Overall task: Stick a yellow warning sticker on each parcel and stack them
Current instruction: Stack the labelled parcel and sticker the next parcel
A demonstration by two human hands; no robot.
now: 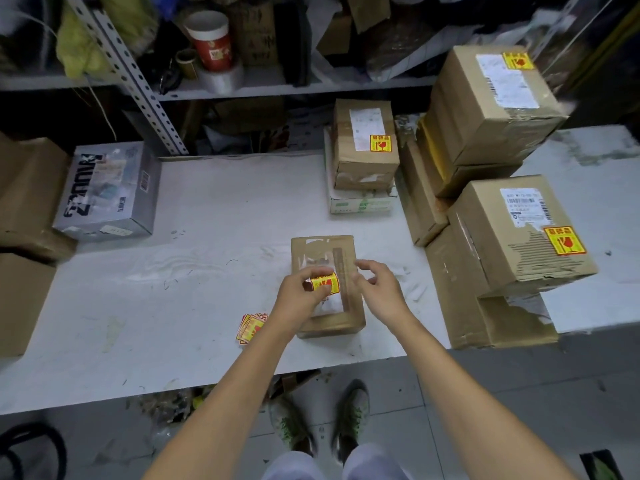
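Note:
A small brown parcel (322,252) lies flat on the white table (207,209) in front of me. My left hand (299,296) pinches a yellow warning sticker (325,284) over the parcel's top. My right hand (379,289) hovers just right of the sticker with fingers loosely curled, holding nothing. A small pile of spare yellow stickers (251,326) lies on the table left of the parcel. Stickered parcels stand in stacks at the right (519,237) and at the back (365,143).
A grey printed box (107,192) and plain brown cartons (27,195) sit at the table's left. A tall stack of cartons (485,109) fills the back right. Shelving with a red cup (211,39) stands behind the table. My shoes (322,420) show below the table's front edge.

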